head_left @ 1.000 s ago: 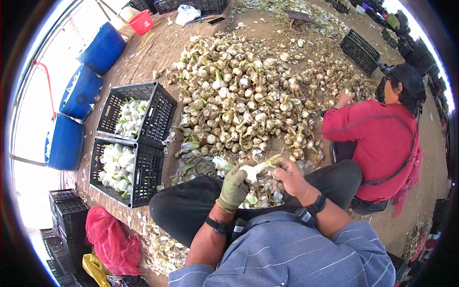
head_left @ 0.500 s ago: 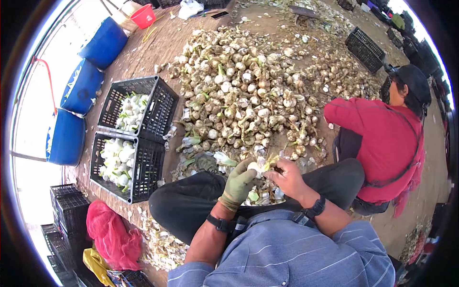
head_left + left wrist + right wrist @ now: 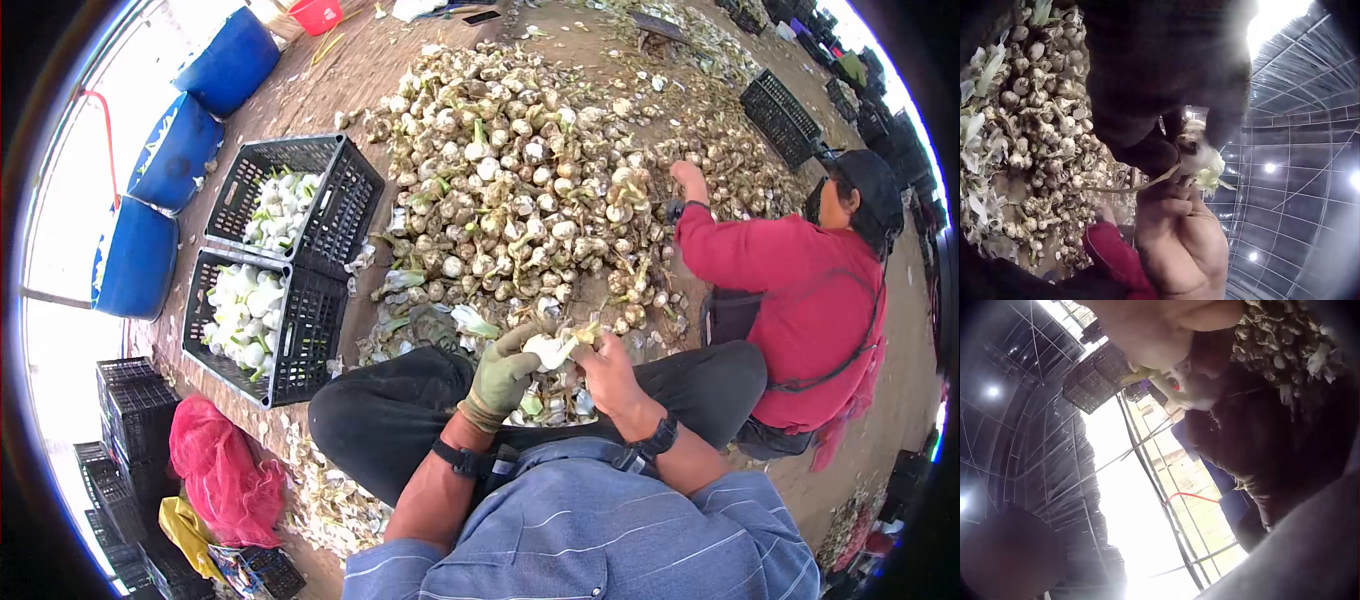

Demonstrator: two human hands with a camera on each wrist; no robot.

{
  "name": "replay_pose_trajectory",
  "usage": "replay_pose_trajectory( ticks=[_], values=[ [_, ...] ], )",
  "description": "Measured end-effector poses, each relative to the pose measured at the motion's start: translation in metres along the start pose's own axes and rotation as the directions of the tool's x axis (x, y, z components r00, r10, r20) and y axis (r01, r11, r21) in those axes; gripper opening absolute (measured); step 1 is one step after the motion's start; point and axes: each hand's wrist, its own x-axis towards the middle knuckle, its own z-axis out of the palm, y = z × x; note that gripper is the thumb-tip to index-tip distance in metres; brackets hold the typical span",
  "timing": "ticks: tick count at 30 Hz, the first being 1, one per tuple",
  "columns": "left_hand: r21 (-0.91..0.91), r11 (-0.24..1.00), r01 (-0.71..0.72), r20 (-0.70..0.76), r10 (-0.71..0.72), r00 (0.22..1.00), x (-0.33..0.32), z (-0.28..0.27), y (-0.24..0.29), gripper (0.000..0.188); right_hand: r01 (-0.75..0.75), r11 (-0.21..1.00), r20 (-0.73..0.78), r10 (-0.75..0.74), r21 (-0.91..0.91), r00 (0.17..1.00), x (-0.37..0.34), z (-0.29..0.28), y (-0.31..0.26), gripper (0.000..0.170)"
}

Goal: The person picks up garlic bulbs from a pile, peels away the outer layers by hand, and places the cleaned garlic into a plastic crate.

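Note:
A white garlic bulb (image 3: 546, 349) with a pale stem is held between both hands above the lap. The gloved left hand (image 3: 497, 379) grips the bulb with curled fingers. At the stem side, the bare right hand (image 3: 612, 378) pinches the yellowish stem and leaves. In the left wrist view, the right hand (image 3: 1182, 244) shows below the dark glove, with pale leaves (image 3: 1211, 175) between them. The right wrist view has the bulb (image 3: 1200, 392) between bare fingers and the shadowed left hand (image 3: 1241, 437). A heap of unpeeled bulbs (image 3: 500, 170) lies in front.
Two black crates (image 3: 285, 325) of white bulbs stand at the left, with blue tubs (image 3: 140, 260) beyond. A person in a red top (image 3: 790, 290) sits at the right by the heap. Pink netting (image 3: 225, 470) lies at lower left; loose skins (image 3: 330, 500) cover the ground nearby.
The bulb shows whiter and more fully between the hands than half a second ago. The seated person's arm now reaches out over the heap. The head view has shifted slightly.

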Motion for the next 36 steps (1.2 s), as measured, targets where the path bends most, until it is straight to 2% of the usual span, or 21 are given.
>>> replay_pose_trajectory(
  ticks=[2, 3, 5, 6, 9, 10, 11, 12, 13, 14, 17, 18, 21, 22, 25, 29, 31, 32, 33, 35, 36],
  values=[
    [0.193, 0.977, -0.092, 0.029, 0.088, 0.996, -0.004, 0.002, 0.002, 0.047, -0.018, 0.994, -0.081, 0.026, 0.105, 0.996, 0.003, 0.004, -0.005, 0.014],
    [0.272, 0.956, -0.111, 0.046, 0.102, 0.994, -0.006, 0.002, 0.002, 0.046, 0.01, 0.997, -0.113, -0.001, 0.081, 0.994, 0.007, 0.002, -0.007, 0.016],
    [0.369, 0.929, -0.041, 0.063, 0.019, 0.998, -0.01, -0.006, 0.0, 0.044, 0.062, 0.998, -0.177, -0.055, 0.032, 0.983, 0.019, -0.008, -0.015, 0.02],
    [0.054, 0.988, 0.142, 0.018, -0.144, 0.989, -0.01, -0.008, -0.002, 0.043, 0.036, 0.999, -0.227, -0.032, 0.017, 0.973, 0.023, -0.01, -0.022, 0.019],
    [-0.048, 0.999, 0.026, 0.068, -0.023, 0.997, -0.011, -0.006, 0.009, 0.043, 0.228, 0.974, -0.188, -0.221, 0.015, 0.957, 0.027, -0.031, -0.055, 0.02],
    [-0.113, 0.992, 0.06, 0.064, -0.053, 0.997, -0.01, -0.01, 0.006, 0.042, 0.2, 0.96, -0.161, -0.233, -0.194, 0.959, 0.022, -0.018, -0.067, 0.023],
    [-0.144, 0.988, 0.054, 0.038, -0.049, 0.998, -0.01, -0.013, 0.003, 0.04, 0.257, 0.854, 0.085, -0.245, -0.451, 0.966, 0.022, -0.024, -0.057, 0.025],
    [-0.175, 0.983, 0.05, 0.014, -0.048, 0.999, -0.009, -0.014, 0.001, 0.039, 0.353, 0.674, 0.318, -0.181, -0.649, 0.931, 0.021, -0.037, -0.038, 0.028],
    [-0.207, 0.977, 0.045, -0.008, -0.047, 0.999, -0.008, -0.013, 0.001, 0.038, 0.473, 0.441, 0.507, -0.046, -0.763, 0.861, 0.015, -0.036, -0.034, 0.031],
    [-0.199, 0.979, 0.049, -0.021, -0.054, 0.998, -0.006, -0.013, 0.001, 0.037, 0.44, 0.428, 0.468, -0.044, -0.79, 0.883, 0.011, -0.035, -0.031, 0.036],
    [-0.183, 0.981, 0.069, -0.084, -0.086, 0.993, -0.008, -0.016, -0.005, 0.034, 0.054, 0.765, 0.163, 0.068, -0.641, 0.984, -0.005, -0.01, -0.055, 0.034],
    [-0.08, 0.992, 0.096, -0.113, -0.105, 0.988, -0.007, -0.018, -0.007, 0.033, 0.078, 0.774, 0.128, 0.004, -0.629, 0.992, -0.008, -0.003, -0.055, 0.032],
    [0.017, 0.995, 0.102, -0.109, -0.099, 0.989, -0.01, -0.007, 0.002, 0.033, 0.408, 0.518, 0.327, -0.243, -0.752, 0.913, -0.004, 0.005, -0.049, 0.029],
    [0.044, 0.991, 0.123, -0.185, -0.113, 0.976, -0.011, 0.002, 0.01, 0.032, 0.46, 0.443, 0.363, -0.289, -0.769, 0.886, -0.005, 0.008, -0.051, 0.024],
    [0.242, 0.964, 0.108, -0.189, -0.062, 0.98, -0.012, 0.001, 0.013, 0.031, 0.537, 0.254, 0.453, -0.322, -0.804, 0.831, -0.01, 0.011, -0.053, 0.019],
    [0.243, 0.955, 0.173, -0.192, -0.128, 0.973, -0.013, 0.002, 0.012, 0.03, 0.57, 0.162, 0.507, -0.308, -0.806, 0.805, -0.012, 0.01, -0.049, 0.02],
    [0.23, 0.947, 0.224, -0.203, -0.179, 0.963, -0.014, 0.0, 0.013, 0.032, 0.493, 0.265, 0.424, -0.277, -0.829, 0.862, -0.01, 0.011, -0.048, 0.02],
    [0.251, 0.954, 0.162, -0.177, -0.119, 0.977, -0.014, -0.001, 0.011, 0.032, 0.452, 0.315, 0.383, -0.258, -0.835, 0.887, -0.009, 0.012, -0.047, 0.02],
    [0.271, 0.958, 0.096, -0.147, -0.058, 0.987, -0.012, -0.003, 0.008, 0.032, 0.377, 0.422, 0.293, -0.251, -0.824, 0.922, -0.007, 0.011, -0.045, 0.019],
    [0.124, 0.992, 0.006, -0.138, 0.012, 0.99, -0.011, 0.001, 0.012, 0.035, 0.222, 0.617, 0.112, -0.213, -0.755, 0.971, -0.002, 0.008, -0.041, 0.018],
    [0.049, 0.998, -0.04, -0.133, 0.046, 0.99, -0.01, 0.003, 0.014, 0.037, 0.221, 0.615, 0.082, -0.247, -0.757, 0.966, -0.003, 0.011, -0.039, 0.017]
  ],
)
